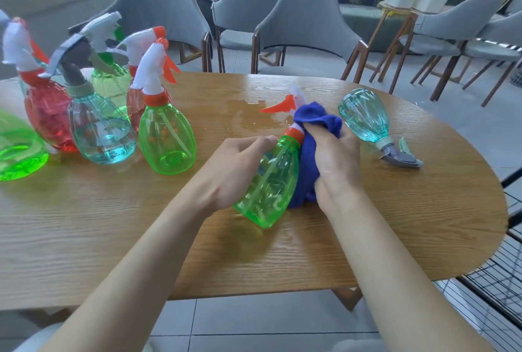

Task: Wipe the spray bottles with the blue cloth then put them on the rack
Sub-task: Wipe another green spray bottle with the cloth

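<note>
A green spray bottle (pixel 272 179) with an orange collar and trigger is tilted above the wooden table (pixel 113 224), nozzle pointing away from me. My left hand (pixel 237 165) grips its body from the left. Against the bottle's right side and neck, my right hand (pixel 334 159) holds the bunched blue cloth (pixel 313 125). A pale blue bottle (pixel 367 120) with a grey trigger lies on its side to the right. Several more bottles stand at the left: green (pixel 166 137), pale blue (pixel 101 131), red (pixel 48 114) and others behind them.
Water is puddled on the table (pixel 248 114) beyond the held bottle. A black wire rack (pixel 500 275) stands off the table's right edge. Grey chairs (pixel 305 29) line the far side. A large green bottle (pixel 17 151) is cut off at the left edge.
</note>
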The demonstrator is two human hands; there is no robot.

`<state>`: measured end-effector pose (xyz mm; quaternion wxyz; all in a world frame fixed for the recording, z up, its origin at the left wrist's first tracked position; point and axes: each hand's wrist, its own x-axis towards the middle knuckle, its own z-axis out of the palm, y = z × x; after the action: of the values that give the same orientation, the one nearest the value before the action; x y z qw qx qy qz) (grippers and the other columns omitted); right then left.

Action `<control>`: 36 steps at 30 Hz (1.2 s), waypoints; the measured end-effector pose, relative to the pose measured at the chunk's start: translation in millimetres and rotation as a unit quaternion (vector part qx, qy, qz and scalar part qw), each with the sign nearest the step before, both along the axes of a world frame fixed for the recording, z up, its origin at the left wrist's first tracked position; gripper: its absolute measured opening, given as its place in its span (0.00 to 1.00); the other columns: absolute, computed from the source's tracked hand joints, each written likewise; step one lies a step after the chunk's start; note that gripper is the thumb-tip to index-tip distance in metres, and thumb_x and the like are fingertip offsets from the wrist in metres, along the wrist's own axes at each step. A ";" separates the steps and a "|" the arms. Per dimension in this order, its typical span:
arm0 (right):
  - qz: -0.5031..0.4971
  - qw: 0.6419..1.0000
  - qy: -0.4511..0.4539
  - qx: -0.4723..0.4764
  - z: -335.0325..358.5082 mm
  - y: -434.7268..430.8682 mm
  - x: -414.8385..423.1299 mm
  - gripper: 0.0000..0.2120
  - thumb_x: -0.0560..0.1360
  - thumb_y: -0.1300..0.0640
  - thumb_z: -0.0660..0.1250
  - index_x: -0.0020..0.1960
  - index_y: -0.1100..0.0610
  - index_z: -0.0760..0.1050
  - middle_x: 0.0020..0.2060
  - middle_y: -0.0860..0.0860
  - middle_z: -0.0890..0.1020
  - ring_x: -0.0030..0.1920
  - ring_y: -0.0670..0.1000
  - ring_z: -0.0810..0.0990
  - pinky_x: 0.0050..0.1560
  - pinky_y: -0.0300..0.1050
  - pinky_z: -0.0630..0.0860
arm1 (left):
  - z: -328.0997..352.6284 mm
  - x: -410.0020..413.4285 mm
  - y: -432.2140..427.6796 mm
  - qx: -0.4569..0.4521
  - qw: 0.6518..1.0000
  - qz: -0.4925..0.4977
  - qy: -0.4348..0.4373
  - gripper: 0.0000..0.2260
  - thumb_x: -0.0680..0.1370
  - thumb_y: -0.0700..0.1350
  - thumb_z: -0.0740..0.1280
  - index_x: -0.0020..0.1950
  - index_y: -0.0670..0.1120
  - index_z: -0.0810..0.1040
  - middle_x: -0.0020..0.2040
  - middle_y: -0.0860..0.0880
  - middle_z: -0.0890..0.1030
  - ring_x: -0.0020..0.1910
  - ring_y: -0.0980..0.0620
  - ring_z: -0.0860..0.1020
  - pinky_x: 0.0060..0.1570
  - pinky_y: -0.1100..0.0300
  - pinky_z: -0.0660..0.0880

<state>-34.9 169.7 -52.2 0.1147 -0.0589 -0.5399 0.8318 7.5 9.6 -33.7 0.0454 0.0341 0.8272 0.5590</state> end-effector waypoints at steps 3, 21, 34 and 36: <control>-0.034 0.998 -0.047 -0.041 -4.0 0.3 -3.8 0.03 0.79 0.60 0.74 0.47 0.56 0.81 0.39 0.51 0.86 0.40 0.50 0.85 0.41 0.45 0.81 | 0.2 1.8 2.4 -0.014 1.000 -0.011 -0.001 0.17 0.86 0.59 0.62 0.56 0.52 0.88 0.59 0.51 0.87 0.59 0.55 0.83 0.64 0.60 0.75; 0.026 0.999 -0.038 0.000 -2.4 -13.4 7.8 0.10 0.76 0.55 0.73 0.55 0.57 0.78 0.41 0.52 0.81 0.42 0.53 0.81 0.46 0.51 0.78 | 4.5 12.8 14.2 -0.267 0.948 0.070 0.160 0.20 0.83 0.65 0.57 0.69 0.62 0.79 0.57 0.56 0.82 0.57 0.46 0.81 0.55 0.48 0.78; 0.094 0.979 -0.077 -0.166 -1.8 -6.8 5.6 0.05 0.78 0.56 0.72 0.50 0.56 0.85 0.47 0.58 0.85 0.46 0.58 0.85 0.60 0.61 0.81 | 8.2 -2.3 -2.4 0.014 1.000 0.013 -0.008 0.13 0.85 0.59 0.63 0.45 0.62 0.83 0.38 0.72 0.82 0.38 0.76 0.78 0.41 0.72 0.71; 0.071 0.985 -0.080 -0.134 -3.8 -7.2 5.0 0.07 0.77 0.57 0.74 0.54 0.59 0.83 0.48 0.60 0.85 0.48 0.60 0.84 0.61 0.66 0.80 | 1.8 1.4 -7.4 0.025 0.999 -0.022 0.000 0.17 0.85 0.56 0.64 0.38 0.61 0.84 0.29 0.72 0.78 0.31 0.77 0.76 0.32 0.78 0.68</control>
<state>-29.9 162.5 -56.0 0.0022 -0.1017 -0.4334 0.8954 8.8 2.2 -31.9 0.0568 0.0535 0.8120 0.5784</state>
